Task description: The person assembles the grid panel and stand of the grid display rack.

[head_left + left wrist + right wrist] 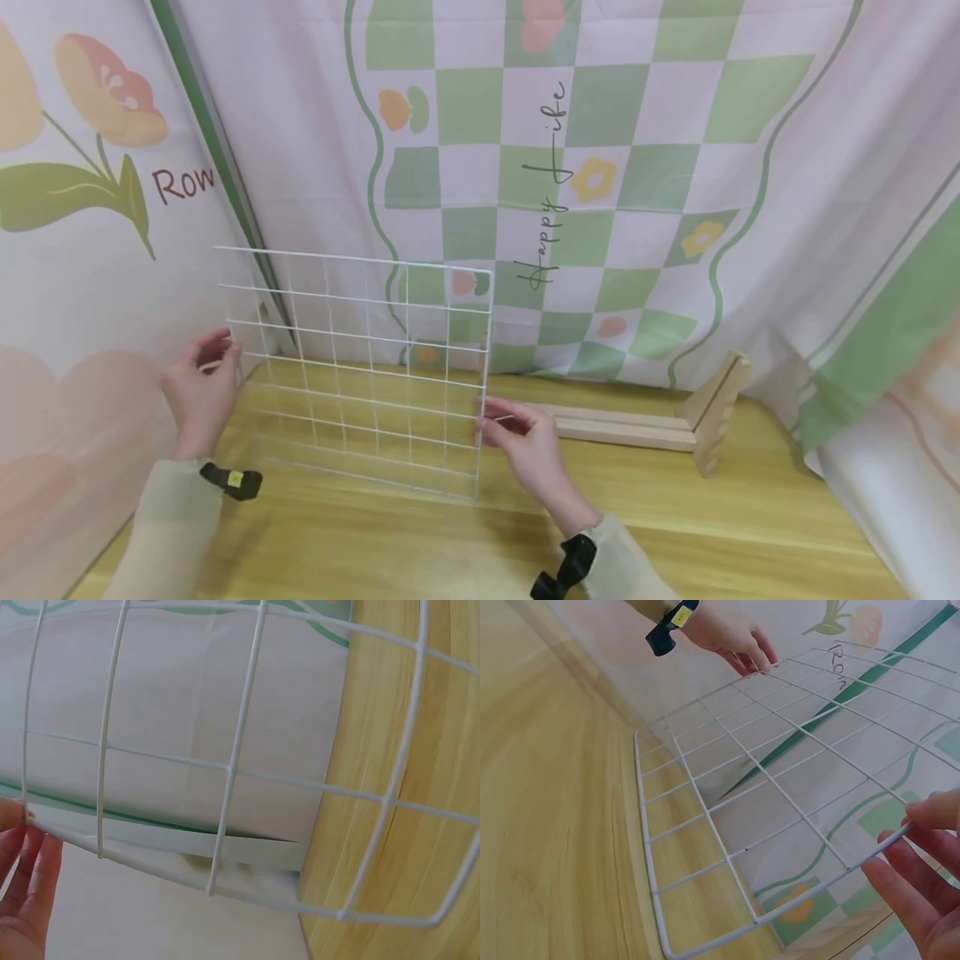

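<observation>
A white wire grid panel is held upright over the wooden table by both hands. At its left edge, my left hand pinches the wire between thumb and fingers. My right hand pinches the opposite edge wire, a little lower down. Seen from the left wrist, the left fingers grip the rim wire near a crossing. In the right wrist view the right fingers curl at the rim, and the grid slants away toward the other hand.
Behind the panel on the right lies a wooden stand with a slotted rail and an upright end piece. Patterned curtains hang along the back and left sides of the wooden table.
</observation>
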`<state>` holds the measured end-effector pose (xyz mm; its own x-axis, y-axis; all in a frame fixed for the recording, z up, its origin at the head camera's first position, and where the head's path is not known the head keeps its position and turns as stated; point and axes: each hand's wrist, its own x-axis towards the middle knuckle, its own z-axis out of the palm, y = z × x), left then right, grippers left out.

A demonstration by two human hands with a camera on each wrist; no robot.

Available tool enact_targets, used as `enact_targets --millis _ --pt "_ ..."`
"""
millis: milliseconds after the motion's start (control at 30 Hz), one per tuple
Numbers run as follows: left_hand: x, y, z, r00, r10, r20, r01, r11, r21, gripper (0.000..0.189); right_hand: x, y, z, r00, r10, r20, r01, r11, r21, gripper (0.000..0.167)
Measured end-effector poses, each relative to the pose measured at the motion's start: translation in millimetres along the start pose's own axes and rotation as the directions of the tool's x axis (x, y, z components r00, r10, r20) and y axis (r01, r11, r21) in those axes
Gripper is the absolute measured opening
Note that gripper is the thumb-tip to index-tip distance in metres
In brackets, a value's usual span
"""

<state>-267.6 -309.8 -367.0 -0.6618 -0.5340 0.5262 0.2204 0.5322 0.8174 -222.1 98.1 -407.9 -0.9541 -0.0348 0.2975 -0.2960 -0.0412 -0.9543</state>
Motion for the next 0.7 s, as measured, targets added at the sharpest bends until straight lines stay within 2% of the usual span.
enact_targets --millis 167,433,533,700 --pt "-3.1 2.0 5.4 0.997 0.050 -0.067 -0.052 0.998 -0.031 0.025 -0.3 -0.1 -2.7 0.999 -0.036 -0.023 0.035 0.998 -0.051 0.026" --pt "-9.7 8.3 4.4 0.989 0.056 -0.135 -0.069 0.993 -0.097 0.027 -0.8 1.3 -2.4 0.997 -0.071 -0.025 0.069 0.995 -0.072 0.025" --pt "-13.9 17.4 3.5 0.981 0.098 -0.168 -0.119 0.986 -0.121 0.030 -0.7 1.9 -2.6 0.997 -0.075 -0.035 0.072 0.994 -0.079 0.025" --pt "-21.8 41.6 4.7 0.967 0.202 -0.153 -0.227 0.958 -0.173 0.030 0.1 3.1 -3.3 0.996 -0.076 -0.038 0.072 0.994 -0.082 0.025"
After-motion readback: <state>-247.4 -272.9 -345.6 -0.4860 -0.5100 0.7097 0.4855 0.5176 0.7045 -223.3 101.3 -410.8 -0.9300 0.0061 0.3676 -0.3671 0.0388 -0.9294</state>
